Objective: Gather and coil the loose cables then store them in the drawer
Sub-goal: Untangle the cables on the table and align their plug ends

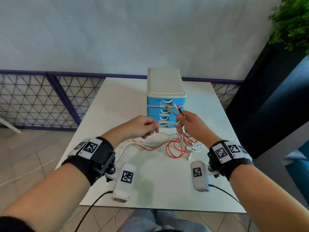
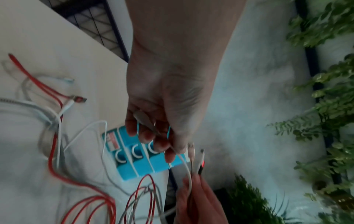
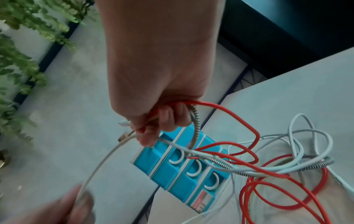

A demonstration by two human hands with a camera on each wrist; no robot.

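Observation:
A tangle of red, white and spring-wrapped cables (image 1: 175,146) lies on the white table (image 1: 158,185) in front of a blue drawer unit (image 1: 165,104) with a cream top; all its drawers are closed. My right hand (image 1: 189,124) grips a bundle of cable ends, whose plugs (image 1: 173,108) stick up above the fist. In the right wrist view its fingers (image 3: 164,116) curl round red and spring-wrapped cables (image 3: 229,157). My left hand (image 1: 142,126) pinches a white cable (image 2: 184,163) that runs across to the right hand.
A dark planter (image 1: 270,104) with green foliage (image 1: 292,22) stands at the right of the table. A purple mesh fence (image 1: 41,99) runs behind it at the left. Wrist cameras' black leads (image 1: 93,206) hang over the table's near edge.

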